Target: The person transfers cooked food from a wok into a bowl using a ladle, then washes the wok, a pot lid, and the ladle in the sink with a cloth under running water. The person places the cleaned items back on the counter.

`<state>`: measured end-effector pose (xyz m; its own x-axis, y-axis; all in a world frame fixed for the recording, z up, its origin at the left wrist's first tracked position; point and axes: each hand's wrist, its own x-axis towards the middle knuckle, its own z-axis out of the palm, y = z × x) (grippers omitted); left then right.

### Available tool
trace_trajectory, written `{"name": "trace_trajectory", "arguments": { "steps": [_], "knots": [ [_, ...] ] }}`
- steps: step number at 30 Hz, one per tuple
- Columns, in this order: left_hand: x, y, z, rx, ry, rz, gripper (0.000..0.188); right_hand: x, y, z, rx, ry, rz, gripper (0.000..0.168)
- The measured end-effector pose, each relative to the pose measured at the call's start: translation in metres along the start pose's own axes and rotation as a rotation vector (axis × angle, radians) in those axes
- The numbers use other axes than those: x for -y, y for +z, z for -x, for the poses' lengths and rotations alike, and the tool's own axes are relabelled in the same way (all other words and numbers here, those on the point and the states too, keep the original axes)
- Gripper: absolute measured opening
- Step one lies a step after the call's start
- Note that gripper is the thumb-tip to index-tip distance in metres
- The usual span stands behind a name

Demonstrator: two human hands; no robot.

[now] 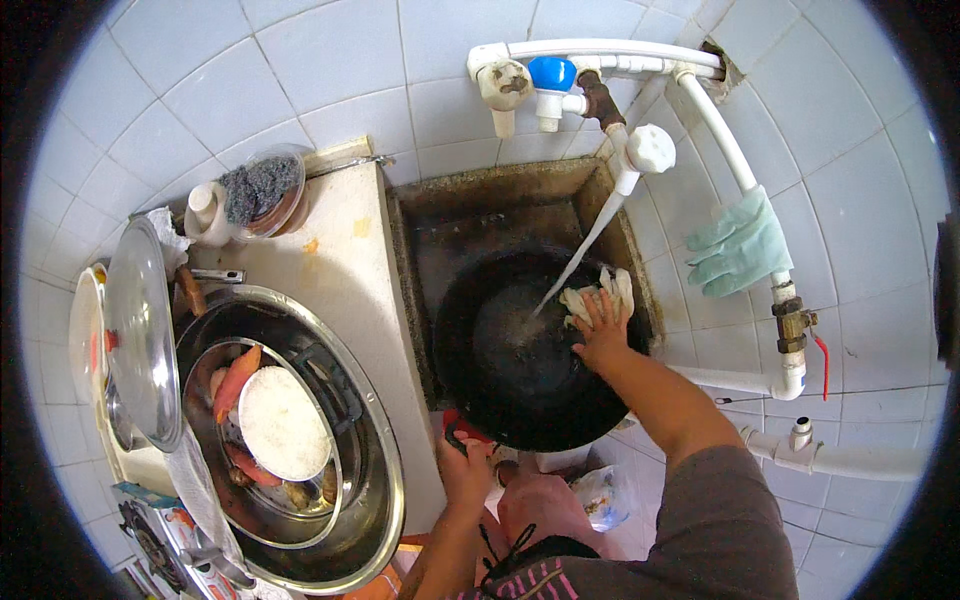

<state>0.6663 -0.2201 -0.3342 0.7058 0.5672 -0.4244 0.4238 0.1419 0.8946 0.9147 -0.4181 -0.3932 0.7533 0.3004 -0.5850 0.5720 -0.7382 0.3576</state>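
Note:
A large black wok (517,375) rests tilted in a stone-like sink (480,180), with its near rim over the front edge. My left hand (463,465) grips the wok handle (454,436) at the near left. On the wok's right inner side, my right hand (606,334) presses a wet, pale cloth (616,289) against the metal. From a white tap (628,176), a stream of water (581,255) runs into the wok, where the bottom looks wet. The cloth's part under my palm is hidden.
Left on the counter (352,225) stands a steel basin (386,450) holding a pot with a bowl of white rice (285,424) and reddish tubers (238,382). Behind are steel wool (259,187) and a glass lid (142,337). A green rubber glove (739,244) hangs on the right pipe.

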Motion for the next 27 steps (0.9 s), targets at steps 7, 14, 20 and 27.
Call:
{"name": "trace_trajectory", "arguments": {
  "steps": [7, 14, 20, 27],
  "knots": [
    [-0.03, 0.001, 0.005, -0.065, -0.056, -0.062, 0.015, 0.083, -0.019, 0.05, 0.581, -0.22, -0.228, 0.068],
    [-0.016, -0.003, 0.003, -0.066, 0.023, -0.257, 0.019, 0.151, -0.012, -0.008, 0.144, -0.451, -0.564, 0.063],
    [0.004, -0.006, 0.0, -0.031, -0.046, -0.174, 0.019, 0.111, -0.023, -0.069, -0.187, -0.134, -0.416, 0.058],
    [0.002, -0.002, -0.001, -0.029, -0.022, -0.117, 0.017, 0.095, -0.003, 0.002, 0.006, 0.081, -0.557, 0.063]
  ]
}}
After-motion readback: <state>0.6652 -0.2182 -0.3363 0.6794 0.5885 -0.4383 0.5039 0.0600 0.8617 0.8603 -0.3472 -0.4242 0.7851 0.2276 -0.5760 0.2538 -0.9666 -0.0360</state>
